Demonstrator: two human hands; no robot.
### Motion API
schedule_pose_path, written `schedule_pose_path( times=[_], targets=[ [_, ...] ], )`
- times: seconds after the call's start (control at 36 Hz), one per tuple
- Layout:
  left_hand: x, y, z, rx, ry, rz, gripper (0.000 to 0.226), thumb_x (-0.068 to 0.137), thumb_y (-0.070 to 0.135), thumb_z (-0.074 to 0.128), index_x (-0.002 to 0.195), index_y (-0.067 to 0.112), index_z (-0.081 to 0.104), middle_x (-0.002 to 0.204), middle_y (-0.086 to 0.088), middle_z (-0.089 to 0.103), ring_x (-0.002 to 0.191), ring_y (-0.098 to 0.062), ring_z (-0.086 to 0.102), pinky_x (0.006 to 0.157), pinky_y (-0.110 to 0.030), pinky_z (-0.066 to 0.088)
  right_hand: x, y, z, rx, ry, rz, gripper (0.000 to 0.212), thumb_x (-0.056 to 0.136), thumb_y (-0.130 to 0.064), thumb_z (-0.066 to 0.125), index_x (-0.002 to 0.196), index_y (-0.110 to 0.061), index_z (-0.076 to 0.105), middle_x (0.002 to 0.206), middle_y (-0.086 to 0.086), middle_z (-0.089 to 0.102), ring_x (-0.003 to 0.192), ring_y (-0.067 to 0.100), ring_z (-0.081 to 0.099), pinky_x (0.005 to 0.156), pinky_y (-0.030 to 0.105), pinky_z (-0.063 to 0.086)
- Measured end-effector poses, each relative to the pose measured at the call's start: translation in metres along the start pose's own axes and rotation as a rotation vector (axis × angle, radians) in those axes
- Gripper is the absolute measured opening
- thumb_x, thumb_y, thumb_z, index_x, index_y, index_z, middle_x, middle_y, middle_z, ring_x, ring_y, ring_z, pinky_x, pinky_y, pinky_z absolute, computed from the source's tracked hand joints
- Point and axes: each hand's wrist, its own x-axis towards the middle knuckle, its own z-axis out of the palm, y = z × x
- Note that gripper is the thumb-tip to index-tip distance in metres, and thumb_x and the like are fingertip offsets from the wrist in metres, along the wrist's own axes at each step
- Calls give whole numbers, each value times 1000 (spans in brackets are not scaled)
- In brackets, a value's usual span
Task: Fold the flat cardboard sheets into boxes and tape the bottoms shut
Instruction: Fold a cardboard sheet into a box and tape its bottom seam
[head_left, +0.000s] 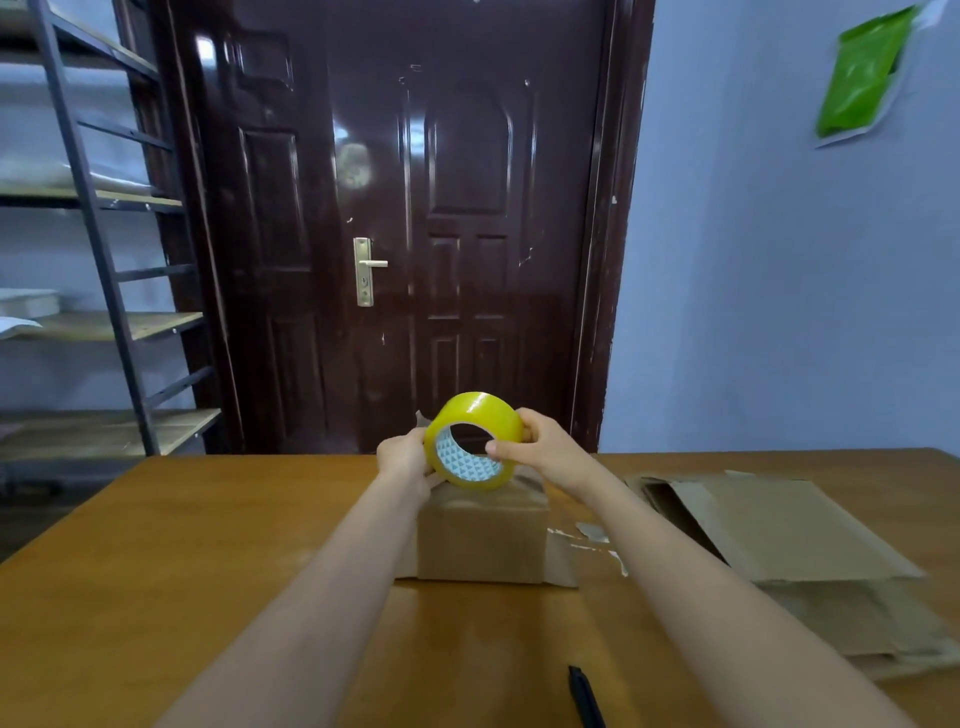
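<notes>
fingers: both hands grip tape roll | above box | sheets right

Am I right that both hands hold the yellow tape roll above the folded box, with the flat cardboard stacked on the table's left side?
Not quite: the head view shows the flat cardboard on the table's right side. Both the left hand and right hand do hold the yellow tape roll above the folded box.

Dark door, blue wall, shelving

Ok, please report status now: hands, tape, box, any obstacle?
Both hands, left and right, grip tape roll above folded box. Flat sheets wait at right. Nothing blocks.
</notes>
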Motion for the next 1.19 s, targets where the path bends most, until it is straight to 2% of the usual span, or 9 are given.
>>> schedule_pose_path(
  times=[0.14,0.22,0.31,0.5,0.58,0.81,0.89,1.03,1.19],
  targets=[
    [3,-6,-3,36,-18,30,21,93,3,49,112,-5,57,87,-14,62,79,-26,62,87,-46,52,2,-13,-2,-122,30,-81,28,81,-25,74,98,-8,61,80,3,59,73,11,58,75,31,50],
    [4,-10,-1,76,-36,68,20,93,3,47,107,-4,61,102,-19,65,94,-32,64,79,-39,54,4,-26,-8,-238,16,-111,29,77,-31,76,99,-16,62,89,9,64,79,19,62,72,37,55],
    [7,-12,-3,48,-23,79,17,97,3,41,92,-1,56,91,-17,59,76,-29,61,67,-34,52,5,-41,-17,-450,-11,-143,36,76,-36,75,105,-19,61,95,6,65,86,24,63,73,39,54],
    [11,-15,-7,43,-22,77,20,100,5,38,111,-4,52,105,-17,64,101,-32,65,92,-42,52,-8,-59,-44,-1583,-96,-38,51,82,-46,62,125,-24,47,101,2,64,99,25,59,81,36,34],
    [7,-17,-1,31,-21,105,19,101,5,36,106,-3,52,115,-17,64,108,-32,63,98,-41,49,-12,-69,-54,-1483,-104,76,47,79,-40,66,118,-22,47,102,3,61,101,28,57,84,39,33],
    [1,-13,-5,-37,-25,110,18,101,6,33,103,0,50,118,-14,63,109,-30,62,94,-42,50,-24,-51,-66,-495,200,-41,35,71,-4,68,99,-23,56,74,-2,54,62,13,50,56,25,42],
    [2,-11,-9,-53,-24,128,22,100,4,34,115,-4,48,115,-14,64,105,-28,64,92,-46,51,-25,-37,-67,-596,164,-77,34,72,-9,68,100,-26,58,81,-1,59,70,15,56,65,34,49],
    [0,-19,-9,-63,-20,103,17,94,-5,38,84,0,50,112,-20,64,103,-32,65,94,-47,51,-26,-36,-70,-1482,-103,10,41,83,-15,60,122,-24,48,110,3,55,97,24,57,64,31,43],
    [4,-14,-9,-176,-16,40,16,99,3,32,105,-1,47,111,-17,62,104,-28,60,95,-55,47,-23,-38,-68,-1373,-167,159,46,86,-24,63,128,-23,45,117,7,55,102,26,56,70,33,48]
  ],
)
